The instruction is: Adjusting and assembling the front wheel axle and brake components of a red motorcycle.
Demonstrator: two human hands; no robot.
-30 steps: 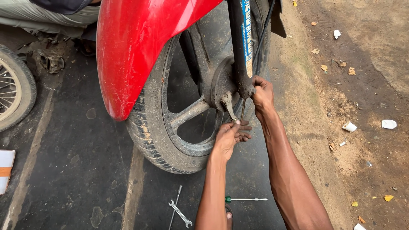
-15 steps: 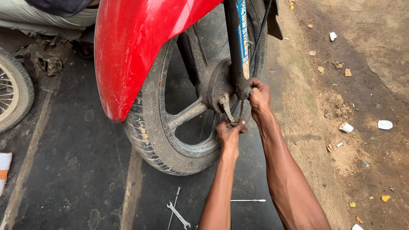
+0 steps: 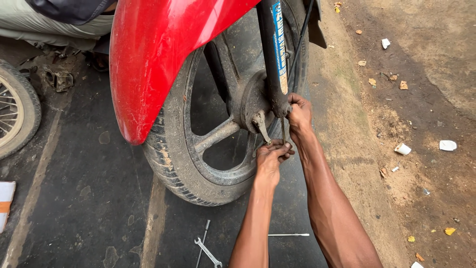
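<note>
A motorcycle front wheel (image 3: 188,164) with a worn tyre stands under a red mudguard (image 3: 158,54). My right hand (image 3: 299,113) grips the bottom of the dark fork leg (image 3: 271,54) by the axle. My left hand (image 3: 271,155) is just below the hub (image 3: 253,106), fingers pinched around the lower end of a thin cable (image 3: 283,130) beside the small brake lever (image 3: 261,124).
A spanner (image 3: 208,252), a thin rod (image 3: 203,238) and a slim screwdriver-like tool (image 3: 288,234) lie on the dark pavement under my arms. Another wheel (image 3: 17,111) is at the left edge. Sandy ground with litter is on the right. A person sits at the top left.
The view has shifted slightly closer. My left hand has stayed under the hub and tightened its pinch on the cable end; my right hand keeps its hold at the fork bottom.
</note>
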